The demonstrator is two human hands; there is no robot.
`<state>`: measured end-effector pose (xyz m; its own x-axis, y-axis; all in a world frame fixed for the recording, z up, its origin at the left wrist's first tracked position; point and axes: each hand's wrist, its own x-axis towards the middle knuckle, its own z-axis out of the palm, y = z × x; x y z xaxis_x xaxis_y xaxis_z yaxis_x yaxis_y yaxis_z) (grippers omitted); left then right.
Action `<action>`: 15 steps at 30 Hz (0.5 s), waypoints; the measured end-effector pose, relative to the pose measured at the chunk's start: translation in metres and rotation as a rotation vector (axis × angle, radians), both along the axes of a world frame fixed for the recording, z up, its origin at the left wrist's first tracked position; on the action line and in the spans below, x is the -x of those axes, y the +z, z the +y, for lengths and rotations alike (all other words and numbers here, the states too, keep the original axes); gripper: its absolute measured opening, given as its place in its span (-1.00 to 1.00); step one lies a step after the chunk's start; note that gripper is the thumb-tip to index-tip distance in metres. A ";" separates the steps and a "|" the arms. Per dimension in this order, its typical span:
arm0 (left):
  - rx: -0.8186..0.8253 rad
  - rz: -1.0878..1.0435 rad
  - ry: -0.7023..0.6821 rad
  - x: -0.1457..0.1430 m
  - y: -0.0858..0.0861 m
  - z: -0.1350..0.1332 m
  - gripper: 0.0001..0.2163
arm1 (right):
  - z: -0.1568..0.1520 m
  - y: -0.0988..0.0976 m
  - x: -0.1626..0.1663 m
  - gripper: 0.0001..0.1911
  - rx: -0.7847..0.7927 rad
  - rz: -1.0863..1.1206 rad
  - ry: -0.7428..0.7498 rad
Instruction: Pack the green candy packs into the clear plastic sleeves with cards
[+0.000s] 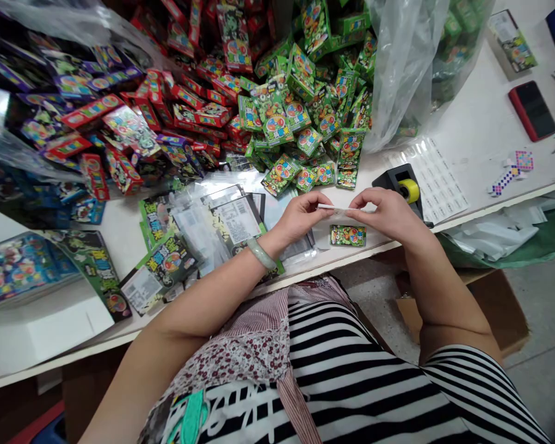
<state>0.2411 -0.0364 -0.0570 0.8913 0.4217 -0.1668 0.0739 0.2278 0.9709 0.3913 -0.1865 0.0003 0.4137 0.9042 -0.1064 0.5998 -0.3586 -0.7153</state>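
Note:
My left hand (300, 216) and my right hand (382, 213) are both closed in a pinch on the two ends of a thin clear plastic sleeve (335, 209), held edge-on just above the white table (472, 132). One small green box (348, 235) lies flat on the table right under the sleeve, near the front edge. A pale green bangle (261, 254) sits on my left wrist.
A heap of green boxes (305, 111), red boxes (189, 98) and purple boxes (50, 80) fills the back. Printed cards and clear sleeves (222, 222) lie to the left. A black tape dispenser (400, 182), a label sheet (437, 179), a red phone (533, 111) and a clear bag (407, 68) lie to the right.

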 end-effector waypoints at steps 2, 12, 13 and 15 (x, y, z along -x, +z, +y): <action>0.005 0.012 0.010 0.000 0.000 0.000 -0.71 | 0.004 0.001 0.001 -0.72 0.017 -0.014 0.016; -0.007 0.029 0.062 0.003 -0.001 0.001 -0.67 | 0.003 -0.002 0.001 -0.72 0.026 0.030 -0.003; -0.011 0.031 0.063 0.003 -0.001 0.002 -0.67 | 0.003 -0.003 0.001 -0.74 0.029 0.035 -0.008; -0.027 0.037 0.064 0.003 -0.001 0.003 -0.66 | 0.003 -0.004 0.000 -0.77 0.041 0.047 -0.021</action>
